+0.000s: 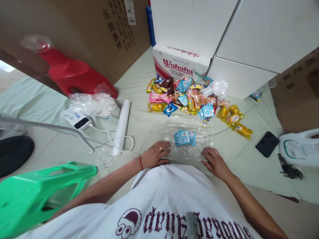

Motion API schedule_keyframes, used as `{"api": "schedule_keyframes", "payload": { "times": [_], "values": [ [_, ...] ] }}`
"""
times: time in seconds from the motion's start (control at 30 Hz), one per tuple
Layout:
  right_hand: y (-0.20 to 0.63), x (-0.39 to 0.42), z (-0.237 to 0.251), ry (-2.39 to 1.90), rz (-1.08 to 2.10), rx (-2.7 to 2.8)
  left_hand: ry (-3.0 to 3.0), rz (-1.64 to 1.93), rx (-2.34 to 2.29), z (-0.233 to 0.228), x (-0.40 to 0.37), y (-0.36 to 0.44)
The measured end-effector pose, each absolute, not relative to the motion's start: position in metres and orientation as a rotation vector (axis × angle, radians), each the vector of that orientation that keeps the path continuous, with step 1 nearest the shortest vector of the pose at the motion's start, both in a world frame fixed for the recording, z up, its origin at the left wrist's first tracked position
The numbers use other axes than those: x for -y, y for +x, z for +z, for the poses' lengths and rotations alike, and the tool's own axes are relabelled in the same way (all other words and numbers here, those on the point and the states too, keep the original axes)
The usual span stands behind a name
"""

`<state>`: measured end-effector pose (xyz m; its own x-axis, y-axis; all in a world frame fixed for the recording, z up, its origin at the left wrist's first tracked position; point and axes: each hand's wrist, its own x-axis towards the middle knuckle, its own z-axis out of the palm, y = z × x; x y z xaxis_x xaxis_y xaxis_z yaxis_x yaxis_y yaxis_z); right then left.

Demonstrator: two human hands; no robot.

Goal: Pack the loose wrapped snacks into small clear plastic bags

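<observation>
Pale green floor sheet: left hand (pixel 156 154) and right hand (pixel 214 162), flat and empty, pin clear plastic bag (pixel 188 147) so blue snack packets (pixel 184 137) stay inside.

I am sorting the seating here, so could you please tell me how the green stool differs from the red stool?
The green stool lies close by on the near left, while the red stool sits farther back beside a cardboard box. The green stool is bare, whereas the red stool has crumpled clear plastic on one end. Both are plastic and lie tipped on their sides.
</observation>
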<state>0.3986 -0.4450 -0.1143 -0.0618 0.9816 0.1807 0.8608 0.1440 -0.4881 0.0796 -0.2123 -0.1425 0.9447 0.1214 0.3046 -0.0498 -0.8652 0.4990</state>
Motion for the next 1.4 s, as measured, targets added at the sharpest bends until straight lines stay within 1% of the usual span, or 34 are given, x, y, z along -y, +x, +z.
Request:
{"api": "schedule_keyframes", "payload": {
  "times": [0.07,0.13,0.2,0.3,0.43,0.5,0.63,0.73,0.77,0.83,0.9,0.97,1.03,1.17,1.3,1.4],
  "values": [
    [0.396,0.448,-0.128,-1.782,0.293,1.904,2.542,0.433,-0.052,-0.145,0.21,0.081],
    [0.394,0.444,-0.129,-1.783,0.296,1.885,2.467,0.44,-0.089,-0.144,0.208,0.083],
    [0.396,0.437,-0.118,-1.77,0.394,1.91,2.38,0.407,-0.16,-0.138,0.205,0.084],
    [0.405,0.422,-0.088,-1.729,0.578,1.918,2.296,0.317,-0.279,-0.123,0.193,0.09],
    [0.426,0.394,-0.062,-1.755,0.732,1.769,2.3,0.312,-0.378,-0.106,0.165,0.11],
    [0.436,0.378,-0.065,-1.829,0.815,1.638,2.341,0.367,-0.443,-0.105,0.152,0.125],
    [0.448,0.355,-0.089,-2.066,0.911,1.477,2.326,0.44,-0.506,-0.117,0.143,0.155],
    [0.452,0.347,-0.094,-2.312,0.903,1.608,2.23,0.392,-0.531,-0.129,0.151,0.169],
    [0.453,0.343,-0.09,-2.382,0.865,1.664,2.208,0.371,-0.568,-0.132,0.155,0.172],
    [0.456,0.331,-0.079,-2.46,0.687,1.747,2.174,0.346,-0.667,-0.134,0.161,0.177],
    [0.455,0.309,-0.067,-2.402,0.464,1.844,2.142,0.335,-0.717,-0.134,0.165,0.182],
    [0.45,0.282,-0.063,-2.266,0.35,1.988,2.135,0.327,-0.698,-0.131,0.166,0.187],
    [0.441,0.255,-0.067,-2.186,0.351,2.127,2.155,0.325,-0.661,-0.128,0.166,0.191],
    [0.429,0.22,-0.086,-2.274,0.388,2.219,2.31,0.328,-0.584,-0.119,0.168,0.196],
    [0.435,0.212,-0.094,-2.301,0.552,2.159,2.606,0.278,-0.508,-0.111,0.178,0.201],
    [0.439,0.217,-0.093,-2.251,0.582,2.141,2.674,0.236,-0.528,-0.108,0.187,0.212]
  ]
}}
